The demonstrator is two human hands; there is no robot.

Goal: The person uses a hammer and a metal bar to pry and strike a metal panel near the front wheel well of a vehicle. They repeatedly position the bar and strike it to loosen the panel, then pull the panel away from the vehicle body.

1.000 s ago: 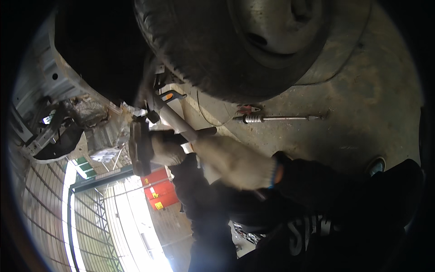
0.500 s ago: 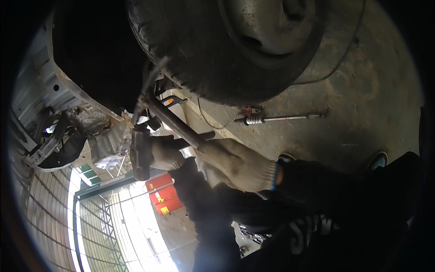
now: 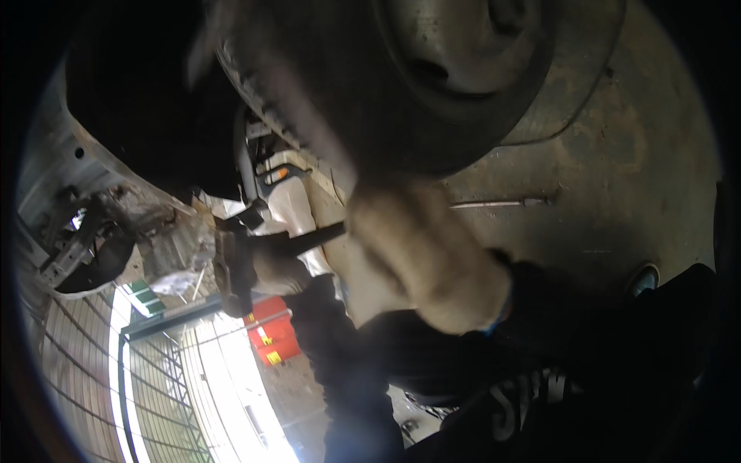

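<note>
Both my hands wear pale knitted work gloves. My left hand (image 3: 282, 272) is closed round a dark heavy hammer (image 3: 231, 266), its head beside the crumpled metal bodywork (image 3: 174, 251) and its handle pointing right. My right hand (image 3: 428, 255), smeared by motion, grips the handle of a second hammer (image 3: 309, 119). That handle slants up and left across the tyre (image 3: 340, 69), and its blurred head is near the dark wheel arch (image 3: 147, 116). The bent edge of the body panel (image 3: 135, 166) runs down toward the left hammer.
A long metal rod tool (image 3: 494, 204) lies on the concrete floor (image 3: 617, 193) at right, near a thin cable. Beyond my left sleeve is a red box (image 3: 272, 332). A black and orange handle (image 3: 279, 175) shows below the tyre. Exposed brackets (image 3: 81, 247) stick out at far left.
My right hand has swung its hammer up and left, away from the bodywork and in front of the tyre. The left hand and its hammer stay almost in place.
</note>
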